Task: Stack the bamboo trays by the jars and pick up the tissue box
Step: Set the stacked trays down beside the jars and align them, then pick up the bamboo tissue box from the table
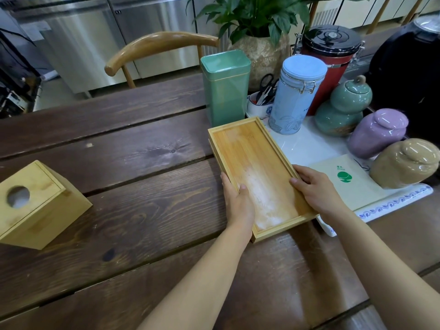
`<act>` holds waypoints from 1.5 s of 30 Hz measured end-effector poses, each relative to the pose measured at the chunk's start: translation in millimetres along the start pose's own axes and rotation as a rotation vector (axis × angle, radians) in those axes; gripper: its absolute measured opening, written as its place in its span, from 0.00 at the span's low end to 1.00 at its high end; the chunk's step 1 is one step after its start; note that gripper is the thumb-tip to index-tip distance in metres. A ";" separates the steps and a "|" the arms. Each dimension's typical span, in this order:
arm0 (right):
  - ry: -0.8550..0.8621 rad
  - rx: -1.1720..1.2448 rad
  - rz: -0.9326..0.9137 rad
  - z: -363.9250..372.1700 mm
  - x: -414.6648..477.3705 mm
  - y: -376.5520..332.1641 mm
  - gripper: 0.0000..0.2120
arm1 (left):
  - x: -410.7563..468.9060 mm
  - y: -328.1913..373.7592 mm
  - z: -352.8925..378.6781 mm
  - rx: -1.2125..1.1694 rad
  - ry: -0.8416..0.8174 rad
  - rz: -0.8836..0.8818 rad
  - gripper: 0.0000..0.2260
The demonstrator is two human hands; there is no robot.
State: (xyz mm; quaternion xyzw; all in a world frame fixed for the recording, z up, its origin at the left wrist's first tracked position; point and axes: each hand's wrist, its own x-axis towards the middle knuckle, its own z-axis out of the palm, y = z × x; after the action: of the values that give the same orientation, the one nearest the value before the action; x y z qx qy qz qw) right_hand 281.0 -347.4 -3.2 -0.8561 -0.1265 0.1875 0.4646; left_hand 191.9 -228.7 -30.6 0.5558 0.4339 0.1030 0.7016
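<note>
Bamboo trays (257, 172) stacked on the table (142, 163); left hand (238, 201) and right hand (314, 189) grip both long edges, tissue box (35, 206) at nine o'clock.

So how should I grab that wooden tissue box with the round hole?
Probably by its two opposite side walls, coming down from above. The tissue box sits alone on the wooden table, well left of the bamboo trays, so its sides look free. The holed top offers little to pinch, and the box looks wide, so use both hands rather than one.
</note>
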 end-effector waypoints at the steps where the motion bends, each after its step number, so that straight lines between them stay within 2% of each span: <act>1: 0.000 0.012 0.001 0.0 -0.3 0.1 0.16 | -0.4 1.0 0.2 0.005 0.001 0.001 0.28; 6: -0.011 0.022 0.035 -2.1 -0.4 -2.7 0.15 | -3.5 5.8 -4.5 0.026 -0.021 -0.006 0.29; 9: 0.091 -0.148 0.039 -3.2 3.3 -6.4 0.19 | -7.0 17.6 -22.2 0.060 0.007 -0.010 0.30; 11: 0.156 -0.236 -0.010 0.6 3.0 -20.1 0.19 | -6.4 27.8 -45.4 0.107 0.061 0.007 0.28; 14: 0.177 -0.289 -0.178 22.0 0.8 -54.4 0.16 | -2.2 43.8 -93.3 0.167 0.120 0.060 0.21; 17: 0.057 -0.287 -0.300 64.2 2.0 -95.2 0.16 | -2.3 63.8 -147.9 0.250 0.206 0.195 0.17; 21: -0.175 -0.260 -0.402 141.4 4.3 -145.2 0.16 | -4.7 86.9 -233.9 0.459 0.459 0.384 0.13; 25: -0.375 -0.230 -0.417 225.3 -1.5 -183.1 0.17 | 4.2 92.3 -326.7 0.525 0.806 0.367 0.17; 27: -0.473 -0.150 -0.387 265.1 -8.9 -200.9 0.19 | 7.6 90.2 -366.0 0.454 0.914 0.310 0.22; 30: -0.591 -0.048 -0.277 313.7 -22.8 -221.9 0.25 | 10.9 82.7 -399.8 0.184 0.911 0.153 0.31; 32: -0.666 0.002 -0.199 339.5 -29.8 -227.8 0.28 | 16.6 74.8 -408.4 -0.013 0.818 0.048 0.33; 34: -0.717 0.025 -0.165 357.4 -37.0 -230.0 0.26 | 23.7 64.0 -411.3 -0.279 0.675 -0.021 0.32; 37: -0.706 0.088 -0.144 369.9 -47.8 -229.4 0.18 | 29.1 50.2 -403.8 -0.631 0.491 -0.034 0.20; 39: -0.702 0.152 -0.129 370.5 -56.0 -228.8 0.16 | 26.7 47.4 -397.9 -0.617 0.469 -0.017 0.17; 45: -0.824 0.168 -0.158 368.2 -102.7 -237.2 0.14 | -22.9 33.7 -413.1 -0.591 0.563 -0.008 0.18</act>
State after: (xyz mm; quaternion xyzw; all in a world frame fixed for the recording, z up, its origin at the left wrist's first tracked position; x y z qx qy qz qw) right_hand 17.3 15.2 34.4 -0.6566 -0.3510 0.4872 0.4564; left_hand -109.3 54.3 7.6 0.2788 0.5628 0.3686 0.6854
